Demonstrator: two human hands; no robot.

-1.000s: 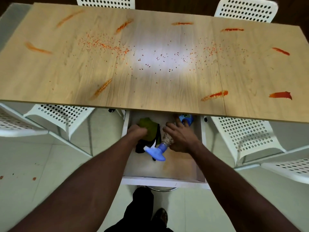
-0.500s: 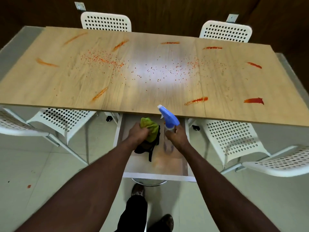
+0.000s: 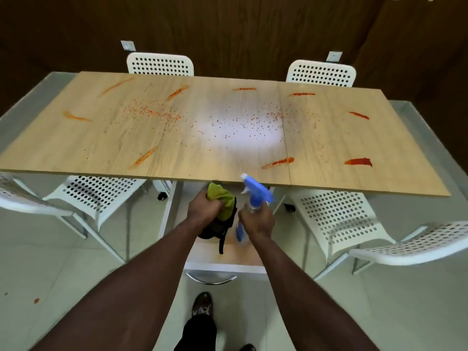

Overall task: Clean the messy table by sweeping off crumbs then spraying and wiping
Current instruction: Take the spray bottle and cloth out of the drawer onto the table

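Crumbs [image 3: 152, 112], red-orange, scattered unswept across light wooden counter [image 3: 76, 148]. Left hand [image 3: 205, 211] clenched round crumpled green cloth [image 3: 222, 200], right hand [image 3: 258, 220] grasping blue-headed spray bottle [image 3: 257, 192], both above open white drawer [image 3: 222, 269]. Best: park bottle upright clear of crumbs, sweep first.

The bottle [image 3: 256, 193], lying in the drawer [image 3: 222, 268] a second ago, now stands upright in the right grip [image 3: 257, 220], nozzle at the tabletop [image 3: 76, 148] edge; the left grip [image 3: 205, 211] lifts the cloth [image 3: 220, 200] higher.

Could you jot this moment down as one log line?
left hand: grips green cloth | right hand: grips spray bottle | table: crumbs, red smears, uncleaned
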